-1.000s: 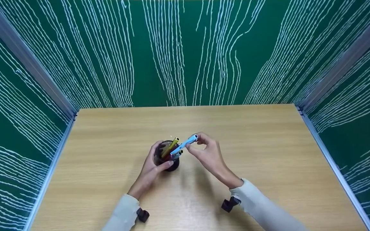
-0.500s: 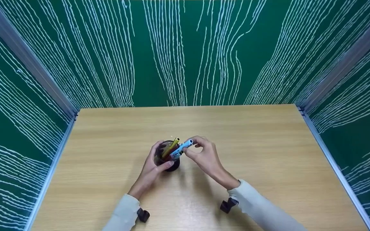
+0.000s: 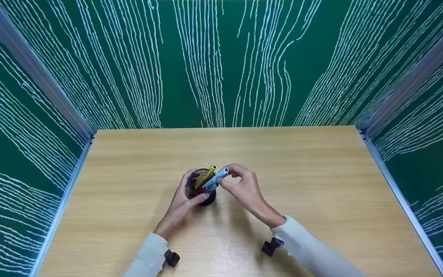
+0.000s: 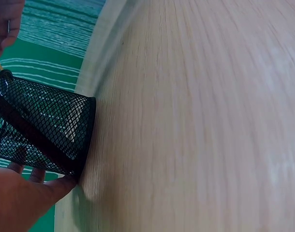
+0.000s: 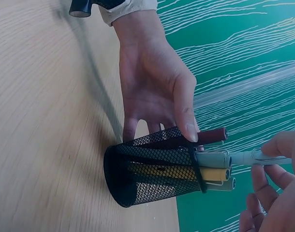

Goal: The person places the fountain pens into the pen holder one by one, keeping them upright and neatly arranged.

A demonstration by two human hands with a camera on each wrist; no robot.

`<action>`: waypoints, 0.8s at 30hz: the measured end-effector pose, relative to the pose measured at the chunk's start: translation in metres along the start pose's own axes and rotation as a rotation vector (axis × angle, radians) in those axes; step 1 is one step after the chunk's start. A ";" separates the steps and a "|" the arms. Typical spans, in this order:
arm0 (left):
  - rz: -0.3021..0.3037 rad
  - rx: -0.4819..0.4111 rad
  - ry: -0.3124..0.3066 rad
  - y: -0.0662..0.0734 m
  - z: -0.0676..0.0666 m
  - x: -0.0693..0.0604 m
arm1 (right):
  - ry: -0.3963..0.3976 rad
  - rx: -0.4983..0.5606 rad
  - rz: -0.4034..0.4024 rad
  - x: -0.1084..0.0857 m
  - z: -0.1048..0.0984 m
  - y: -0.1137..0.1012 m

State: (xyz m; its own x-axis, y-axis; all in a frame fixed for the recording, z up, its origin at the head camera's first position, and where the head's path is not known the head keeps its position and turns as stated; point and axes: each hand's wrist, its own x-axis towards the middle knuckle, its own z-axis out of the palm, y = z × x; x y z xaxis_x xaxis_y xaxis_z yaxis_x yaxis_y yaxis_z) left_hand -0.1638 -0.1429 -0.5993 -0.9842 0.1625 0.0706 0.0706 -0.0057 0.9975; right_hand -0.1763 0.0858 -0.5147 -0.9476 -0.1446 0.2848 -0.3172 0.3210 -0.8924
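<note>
A black mesh pen holder (image 5: 152, 169) stands on the table, gripped round its side by my left hand (image 3: 182, 202), whose thumb lies near the rim. My right hand (image 3: 246, 188) pinches a light blue pen (image 3: 220, 176) between thumb and fingertips. That pen slants down to the left, its lower end at the holder's mouth; how deep it reaches is hidden behind other pens. Inside the holder are a yellow pen (image 5: 216, 174), a dark red pen (image 5: 213, 136) and pale bluish-green pens (image 5: 213, 159). The left wrist view shows the mesh side, with left fingers (image 4: 36, 193) around it.
The wooden table (image 3: 137, 154) reaches back to a green wall (image 3: 229, 77) with white wavy lines. Similar side panels stand left and right, with metal posts (image 3: 40, 69) at the corners. A small black device (image 3: 172, 257) is strapped at each wrist.
My right hand has moved left and slightly lower, bringing the light blue pen down toward and into the holder's mouth. The left hand and holder have stayed in place.
</note>
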 end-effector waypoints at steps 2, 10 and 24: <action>-0.015 -0.015 -0.004 0.000 0.001 -0.001 | -0.001 0.011 -0.002 -0.001 -0.002 -0.001; -0.029 -0.034 -0.012 0.002 0.000 0.000 | 0.029 0.005 -0.004 -0.002 -0.019 -0.004; -0.022 0.290 -0.100 0.004 -0.032 -0.027 | 0.011 -0.136 0.005 -0.021 -0.088 0.029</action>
State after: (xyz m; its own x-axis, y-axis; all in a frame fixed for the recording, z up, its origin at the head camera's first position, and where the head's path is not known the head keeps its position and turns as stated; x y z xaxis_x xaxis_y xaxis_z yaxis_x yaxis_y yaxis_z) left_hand -0.1424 -0.1787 -0.5974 -0.9660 0.2562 0.0338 0.1073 0.2788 0.9543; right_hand -0.1691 0.1809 -0.5155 -0.9491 -0.1325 0.2856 -0.3144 0.4461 -0.8379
